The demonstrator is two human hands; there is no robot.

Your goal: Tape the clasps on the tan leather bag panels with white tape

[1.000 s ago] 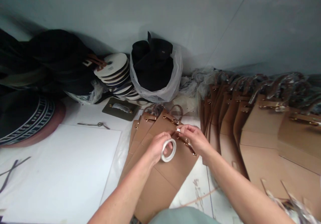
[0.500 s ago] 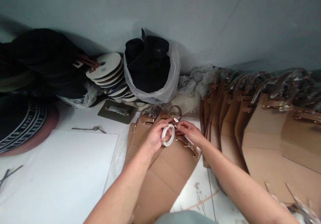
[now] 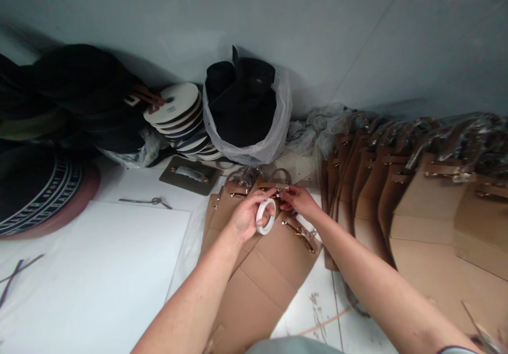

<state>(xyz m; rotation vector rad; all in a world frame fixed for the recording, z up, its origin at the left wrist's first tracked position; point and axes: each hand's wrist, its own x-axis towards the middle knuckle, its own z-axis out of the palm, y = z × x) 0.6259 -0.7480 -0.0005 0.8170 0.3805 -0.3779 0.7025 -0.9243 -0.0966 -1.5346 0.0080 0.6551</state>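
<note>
My left hand point(image 3: 246, 217) is closed around a roll of white tape point(image 3: 266, 216), some fingers passing through its ring. Close beside it, my right hand point(image 3: 300, 200) pinches at the top edge of a tan bag panel point(image 3: 265, 269); what lies between its fingertips is too small to make out. Both hands meet near a brown handle point(image 3: 282, 175) on that panel. A strap with gold-coloured fittings point(image 3: 299, 233) runs along the panel's right side. More tan panels lie beneath it.
Many tan bag panels with plastic-wrapped handles point(image 3: 413, 200) stand at the right. Behind are a plastic bag of black rolls point(image 3: 244, 110) and stacked white spools point(image 3: 174, 102). At the left lie a white sheet point(image 3: 119, 269), an olive panel point(image 3: 189, 175) and a patterned webbing roll point(image 3: 43, 195).
The right hand has moved slightly closer to the left, and the small white piece at its fingertips shows less now. The whole view has shifted a little; the tape roll stays held.
</note>
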